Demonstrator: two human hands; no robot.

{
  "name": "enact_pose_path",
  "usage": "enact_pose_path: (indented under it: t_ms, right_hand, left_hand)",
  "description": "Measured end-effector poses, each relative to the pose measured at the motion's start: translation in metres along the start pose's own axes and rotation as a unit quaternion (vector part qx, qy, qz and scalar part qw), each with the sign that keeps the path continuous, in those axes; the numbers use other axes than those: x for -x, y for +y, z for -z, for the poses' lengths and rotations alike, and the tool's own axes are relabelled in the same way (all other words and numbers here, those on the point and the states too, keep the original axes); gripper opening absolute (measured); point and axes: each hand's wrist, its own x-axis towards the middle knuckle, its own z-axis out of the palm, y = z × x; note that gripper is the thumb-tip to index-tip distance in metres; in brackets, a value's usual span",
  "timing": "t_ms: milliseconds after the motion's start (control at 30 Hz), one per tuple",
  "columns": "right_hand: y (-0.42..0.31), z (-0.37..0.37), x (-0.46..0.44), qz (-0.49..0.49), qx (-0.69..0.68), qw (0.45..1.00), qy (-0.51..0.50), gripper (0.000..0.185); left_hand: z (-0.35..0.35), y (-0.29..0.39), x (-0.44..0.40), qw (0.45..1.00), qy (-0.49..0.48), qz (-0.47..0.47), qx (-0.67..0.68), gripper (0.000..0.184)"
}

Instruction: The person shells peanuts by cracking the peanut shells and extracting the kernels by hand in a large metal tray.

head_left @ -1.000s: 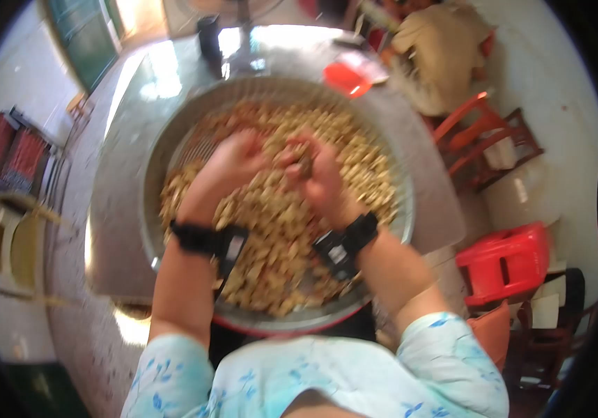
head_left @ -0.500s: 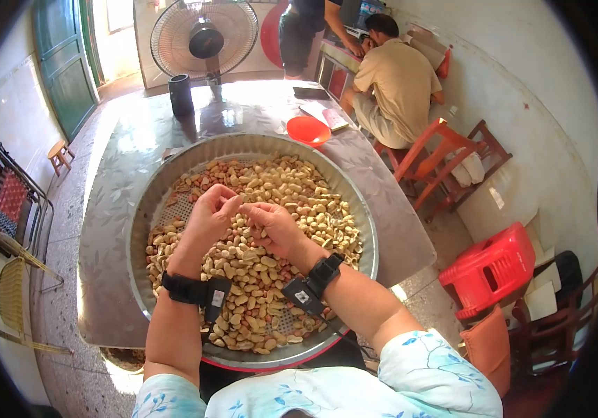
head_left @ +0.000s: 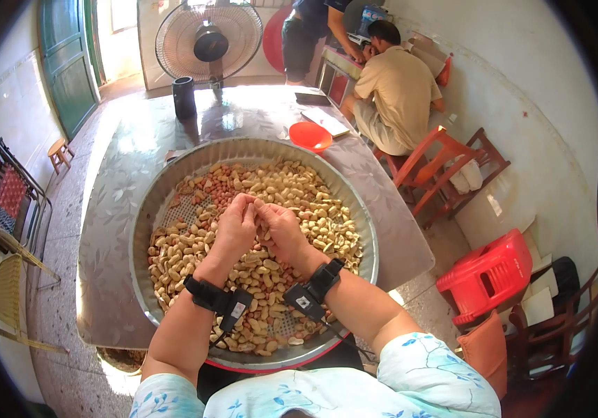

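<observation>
**Two pinching hands above the peanuts (head_left: 182, 254)**

From the head view, my left hand (head_left: 237, 224) and right hand (head_left: 282, 226) meet at the fingertips, each drawn closed in a pinch; I cannot tell what lies between them. The peanuts spread below, inside the round metal tray (head_left: 141, 244) on the table (head_left: 114, 216). A red bowl (head_left: 311, 136) sits just beyond it.

The peanuts (head_left: 257, 272) are straw-tan, the kernels (head_left: 221, 182) reddish pink, the pan (head_left: 143, 230) silver-grey and the tabletop (head_left: 114, 244) grey with a leaf pattern. Orange-red colours the bowl (head_left: 311, 137) at 12 o'clock, bright red the stool (head_left: 483, 279) at 4 o'clock, dark green the door (head_left: 65, 66) at 10 o'clock. The pale aqua shirt (head_left: 299, 393) at 6 o'clock has blue leafy sprigs.
</observation>
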Motion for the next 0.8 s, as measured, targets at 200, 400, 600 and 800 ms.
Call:
enact_pose_path:
  t_ms: [200, 400, 600, 800]
  right_hand:
    - [0.0, 0.0, 0.0, 0.031, 0.041, 0.999, 0.003, 0.023]
    - [0.005, -0.002, -0.004, 0.105, 0.074, 0.991, 0.025, 0.017]
    - [0.006, -0.008, 0.0, 0.214, 0.169, 0.961, 0.046, 0.02]
    - [0.012, -0.013, 0.002, 0.196, 0.192, 0.96, 0.054, 0.028]
  left_hand:
    - [0.0, 0.01, 0.004, 0.999, -0.031, 0.009, 0.041, 0.016]
    - [-0.004, 0.014, 0.006, 0.991, -0.038, 0.073, 0.109, 0.021]
    - [-0.013, 0.006, 0.004, 0.984, -0.003, 0.056, 0.168, 0.022]
    - [-0.007, 0.017, 0.009, 0.961, 0.03, 0.136, 0.24, 0.02]
